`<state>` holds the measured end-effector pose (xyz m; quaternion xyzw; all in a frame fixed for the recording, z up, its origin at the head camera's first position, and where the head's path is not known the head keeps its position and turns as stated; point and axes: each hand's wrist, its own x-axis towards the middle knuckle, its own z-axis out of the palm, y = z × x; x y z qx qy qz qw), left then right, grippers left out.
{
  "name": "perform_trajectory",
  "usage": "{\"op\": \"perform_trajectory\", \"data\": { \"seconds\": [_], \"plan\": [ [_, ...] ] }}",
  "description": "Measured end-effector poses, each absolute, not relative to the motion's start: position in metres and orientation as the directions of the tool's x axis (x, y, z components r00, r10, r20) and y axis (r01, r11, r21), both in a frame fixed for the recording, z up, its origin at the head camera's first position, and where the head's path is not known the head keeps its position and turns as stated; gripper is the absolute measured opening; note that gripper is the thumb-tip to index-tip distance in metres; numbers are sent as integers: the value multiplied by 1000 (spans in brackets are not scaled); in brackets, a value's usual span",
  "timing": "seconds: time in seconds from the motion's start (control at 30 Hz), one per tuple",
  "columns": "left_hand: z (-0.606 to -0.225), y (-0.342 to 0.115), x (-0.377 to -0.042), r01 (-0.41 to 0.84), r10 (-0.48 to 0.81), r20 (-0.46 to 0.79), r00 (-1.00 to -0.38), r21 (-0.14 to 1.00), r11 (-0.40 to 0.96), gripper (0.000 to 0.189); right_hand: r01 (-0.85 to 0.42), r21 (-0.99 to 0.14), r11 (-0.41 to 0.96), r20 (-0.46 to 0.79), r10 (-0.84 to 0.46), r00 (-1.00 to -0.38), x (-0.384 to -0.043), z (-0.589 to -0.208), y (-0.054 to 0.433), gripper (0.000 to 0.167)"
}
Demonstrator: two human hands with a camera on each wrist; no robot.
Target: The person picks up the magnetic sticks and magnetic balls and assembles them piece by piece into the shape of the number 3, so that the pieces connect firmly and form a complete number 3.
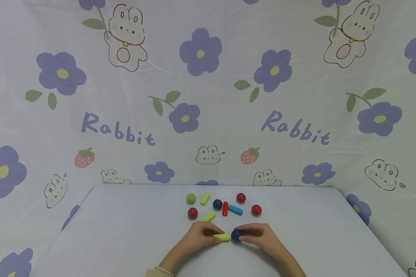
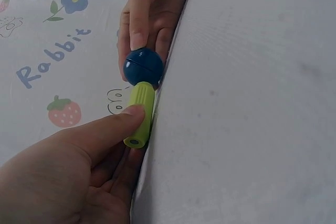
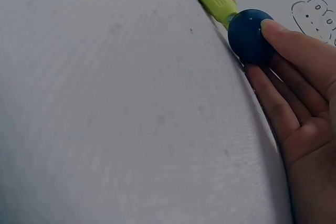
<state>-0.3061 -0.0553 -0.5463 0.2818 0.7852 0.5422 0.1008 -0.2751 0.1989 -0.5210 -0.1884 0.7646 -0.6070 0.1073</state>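
Between thumb and fingers, my left hand (image 1: 200, 234) pinches a yellow-green ribbed rod (image 1: 223, 237), with a small dark disc showing in its near end in the left wrist view. My right hand (image 1: 263, 236) pinches a shiny dark blue ball (image 1: 236, 236), which has a thin seam line around it. The rod points at the ball (image 2: 143, 66), and its far end is right at the ball's surface in both wrist views. Both hands are low over the near middle of the white table, facing each other.
Beyond the hands lie another blue ball (image 1: 217, 204), a green ball (image 1: 191, 198), several red balls (image 1: 240, 197), two yellow-green rods (image 1: 205, 199), a red rod (image 1: 225, 208) and a blue rod (image 1: 235, 209). A printed cloth (image 1: 208, 115) hangs behind the white table (image 1: 124, 231).
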Motion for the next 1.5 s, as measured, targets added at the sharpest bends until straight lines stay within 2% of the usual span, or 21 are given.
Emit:
{"op": "perform_trajectory", "data": {
  "seconds": [0.3,0.6,0.93,1.23,1.5],
  "plan": [
    [-543,-56,-304,333,554,152,-819,911,242,22,-155,-970,187,58,-441,-896,-274,-518,197,35],
    [-544,-56,-303,321,544,141,-827,913,252,22,-164,-969,183,66,-449,-891,-285,-540,200,33],
    [-522,-55,-290,342,549,161,-820,907,245,21,-172,-965,197,73,-431,-900,-285,-544,199,34],
    [-544,-55,-304,327,556,148,-818,914,239,23,-180,-962,207,79,-419,-905,-287,-545,200,33],
    [-542,-55,-302,326,552,161,-818,921,215,23,-177,-964,201,79,-417,-905,-285,-544,200,32]
  ]
}}
